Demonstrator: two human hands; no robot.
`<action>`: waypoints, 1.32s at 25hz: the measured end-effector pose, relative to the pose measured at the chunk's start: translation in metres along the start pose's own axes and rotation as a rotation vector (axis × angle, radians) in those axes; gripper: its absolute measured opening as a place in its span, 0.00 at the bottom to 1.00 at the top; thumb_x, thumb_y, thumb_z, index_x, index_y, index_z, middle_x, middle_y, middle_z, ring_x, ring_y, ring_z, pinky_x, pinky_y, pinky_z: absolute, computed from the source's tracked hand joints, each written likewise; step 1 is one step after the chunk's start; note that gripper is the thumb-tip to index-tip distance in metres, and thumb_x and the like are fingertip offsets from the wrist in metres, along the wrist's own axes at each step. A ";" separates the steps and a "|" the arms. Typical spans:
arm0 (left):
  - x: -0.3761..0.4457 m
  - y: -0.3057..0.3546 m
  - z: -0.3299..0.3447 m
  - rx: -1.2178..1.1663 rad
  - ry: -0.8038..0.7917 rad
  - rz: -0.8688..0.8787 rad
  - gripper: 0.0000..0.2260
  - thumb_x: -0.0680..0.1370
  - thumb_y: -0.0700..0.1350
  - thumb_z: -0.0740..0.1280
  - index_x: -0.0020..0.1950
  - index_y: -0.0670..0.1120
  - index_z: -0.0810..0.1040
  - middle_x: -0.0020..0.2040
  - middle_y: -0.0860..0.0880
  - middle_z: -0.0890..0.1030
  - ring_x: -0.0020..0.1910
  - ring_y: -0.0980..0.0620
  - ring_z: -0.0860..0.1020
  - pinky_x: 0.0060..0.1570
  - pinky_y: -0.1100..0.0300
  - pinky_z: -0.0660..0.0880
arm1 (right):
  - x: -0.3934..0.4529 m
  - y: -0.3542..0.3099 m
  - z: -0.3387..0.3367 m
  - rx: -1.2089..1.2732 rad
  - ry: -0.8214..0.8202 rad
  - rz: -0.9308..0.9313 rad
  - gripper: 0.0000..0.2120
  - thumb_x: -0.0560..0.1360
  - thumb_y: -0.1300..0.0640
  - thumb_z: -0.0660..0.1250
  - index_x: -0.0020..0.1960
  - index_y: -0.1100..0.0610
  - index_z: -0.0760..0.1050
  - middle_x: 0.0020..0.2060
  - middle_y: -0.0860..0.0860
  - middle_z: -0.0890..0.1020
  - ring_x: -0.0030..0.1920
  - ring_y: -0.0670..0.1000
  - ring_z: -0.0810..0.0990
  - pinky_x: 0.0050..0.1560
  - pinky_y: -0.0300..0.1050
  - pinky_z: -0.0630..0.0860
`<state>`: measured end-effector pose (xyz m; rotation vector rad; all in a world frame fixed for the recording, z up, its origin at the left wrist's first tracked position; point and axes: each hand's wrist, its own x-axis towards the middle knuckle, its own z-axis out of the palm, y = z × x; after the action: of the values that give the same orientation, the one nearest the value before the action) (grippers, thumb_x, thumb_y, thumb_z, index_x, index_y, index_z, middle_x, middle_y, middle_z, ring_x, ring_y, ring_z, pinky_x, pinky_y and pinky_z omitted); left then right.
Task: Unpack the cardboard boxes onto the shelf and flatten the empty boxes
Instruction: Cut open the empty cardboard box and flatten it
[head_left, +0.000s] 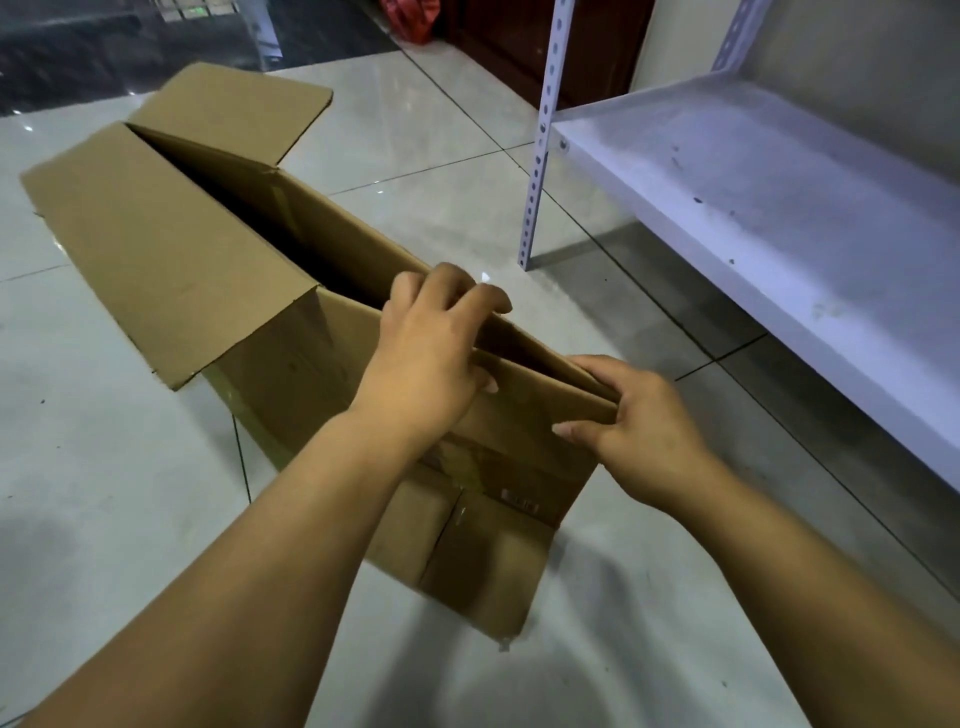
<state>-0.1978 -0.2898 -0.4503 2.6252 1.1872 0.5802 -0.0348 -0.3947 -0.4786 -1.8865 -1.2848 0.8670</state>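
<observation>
Gripping collapsed cardboard box (270, 291) | left hand (426, 348) clamps top edge | right hand (639, 415) pinches near corner

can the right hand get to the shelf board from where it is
Probably yes. The right hand grips the near corner of the cardboard box, so it must let go first. The shelf board lies just to its right, with only bare floor between.

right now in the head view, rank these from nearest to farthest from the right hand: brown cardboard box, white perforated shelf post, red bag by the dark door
1. Brown cardboard box: gripped at its near corner by the right hand, with the left hand on the same edge.
2. White perforated shelf post: ahead, standing on the floor.
3. Red bag: far back, by the dark door.
</observation>
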 end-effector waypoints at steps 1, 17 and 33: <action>0.003 0.003 -0.002 0.002 -0.032 0.015 0.27 0.70 0.41 0.74 0.67 0.53 0.71 0.67 0.50 0.68 0.65 0.47 0.60 0.64 0.50 0.62 | -0.002 -0.002 -0.002 -0.003 0.012 0.001 0.21 0.73 0.58 0.73 0.62 0.42 0.75 0.53 0.40 0.79 0.56 0.47 0.77 0.57 0.51 0.79; 0.056 0.020 -0.107 0.099 -0.237 0.035 0.09 0.74 0.40 0.67 0.53 0.50 0.76 0.51 0.51 0.77 0.50 0.50 0.71 0.42 0.59 0.64 | 0.005 -0.107 -0.057 -0.203 0.047 -0.070 0.28 0.68 0.56 0.77 0.66 0.46 0.73 0.54 0.35 0.75 0.52 0.35 0.72 0.57 0.31 0.69; 0.080 0.087 -0.416 -0.279 -0.241 -0.264 0.18 0.69 0.40 0.76 0.56 0.49 0.77 0.50 0.51 0.80 0.49 0.50 0.76 0.47 0.57 0.73 | -0.044 -0.408 -0.176 -0.331 -0.036 -0.153 0.15 0.76 0.54 0.68 0.63 0.49 0.77 0.53 0.48 0.81 0.53 0.51 0.78 0.53 0.49 0.76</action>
<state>-0.2704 -0.2779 -0.0238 2.1897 1.2472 0.3396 -0.1016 -0.3536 -0.0392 -1.9946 -1.6528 0.6409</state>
